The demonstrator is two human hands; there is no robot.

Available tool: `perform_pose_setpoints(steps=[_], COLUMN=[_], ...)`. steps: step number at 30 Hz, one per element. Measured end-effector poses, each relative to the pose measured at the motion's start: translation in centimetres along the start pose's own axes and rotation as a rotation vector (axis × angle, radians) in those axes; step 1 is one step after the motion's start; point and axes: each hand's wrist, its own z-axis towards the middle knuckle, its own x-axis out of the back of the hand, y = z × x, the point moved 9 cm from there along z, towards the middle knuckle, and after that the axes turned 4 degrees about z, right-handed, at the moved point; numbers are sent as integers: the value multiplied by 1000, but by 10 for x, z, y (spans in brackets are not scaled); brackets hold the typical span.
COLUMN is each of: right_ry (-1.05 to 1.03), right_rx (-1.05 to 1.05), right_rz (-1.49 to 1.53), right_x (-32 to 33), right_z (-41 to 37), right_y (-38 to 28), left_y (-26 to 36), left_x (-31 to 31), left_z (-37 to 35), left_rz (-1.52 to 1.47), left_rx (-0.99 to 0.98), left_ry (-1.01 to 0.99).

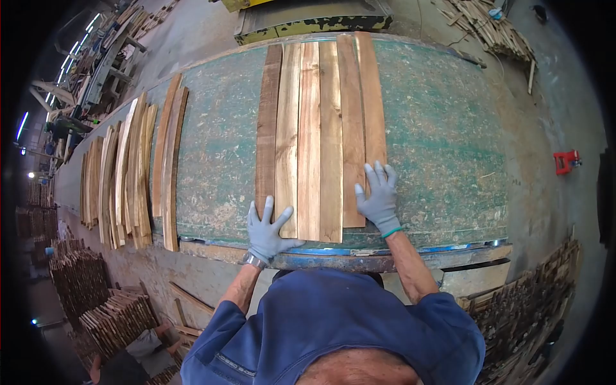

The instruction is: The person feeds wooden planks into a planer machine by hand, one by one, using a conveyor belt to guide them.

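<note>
Several wooden boards lie side by side, lengthwise away from me, on a worn green table [443, 135]. My left hand [266, 234], in a grey glove, is open at their near left end. Its fingers are spread by the dark brown board [267, 122] and the pale board [288, 135] beside it, and the thumb points right along the near ends. My right hand [380, 197], also gloved, is open with fingers stretched. It rests at the near end of the rightmost reddish-brown board [371, 96], beside a brown board [351, 128] that reaches closer to me.
More boards [131, 167] lie in loose rows on the table's left part. Yellow-green machinery [314, 22] stands beyond the far edge. Stacked wood [529, 308] is on the floor at right, with wood piles [119, 317] at lower left near another person [149, 346]. A red object [566, 162] sits far right.
</note>
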Motion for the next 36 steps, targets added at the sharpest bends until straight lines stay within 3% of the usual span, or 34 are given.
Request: perform_pose_setpoints(steps=[6,9,12,17,22,28,36], right_ry=[-145,-375,-352,-250,-54,4,-16], right_rx=[37,22,-18,-1,119,225,142], right_rz=[-37,-167,-175,-172,-195,-185,-319], right_x=[-2,25,11,-13,-8,-33,-116], right_z=[13,-20,-69,-56,23,164,358], right_y=[-7,-49,-46,-31,-10,34,68], left_y=[5,21,19,9,2,-29,-125], left_x=[6,36,14,-2,-6,-27,-65], left_z=[11,16,14,31,108,241,438], left_rz=[92,149,58,35,8,3,64], left_rx=[92,78,57,45,87,166,153], left_ry=[-88,-84,-100,-96,-46,-34,-17])
